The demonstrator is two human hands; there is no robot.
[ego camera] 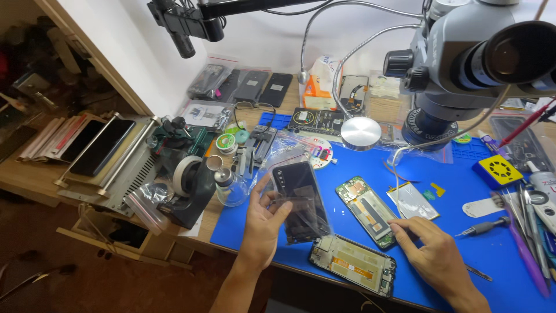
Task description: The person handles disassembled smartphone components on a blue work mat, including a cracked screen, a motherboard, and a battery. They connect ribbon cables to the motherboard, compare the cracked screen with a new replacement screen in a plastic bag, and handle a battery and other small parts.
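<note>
Two opened phones (370,210) on mat (463,191); left hand (263,223) grips one bagged phone (298,200); right hand (428,252), loosely curled, fingertips on mat.

A black phone back panel (298,200) in a clear plastic sleeve is held tilted above the blue mat, its glossy face up and its long side running away from the person. Just right of it lies an opened phone body (369,211), green board and dark battery exposed, set diagonally. Nearer the bench edge lies a second opened phone frame (353,265) with yellowish inner parts, flat.
</note>
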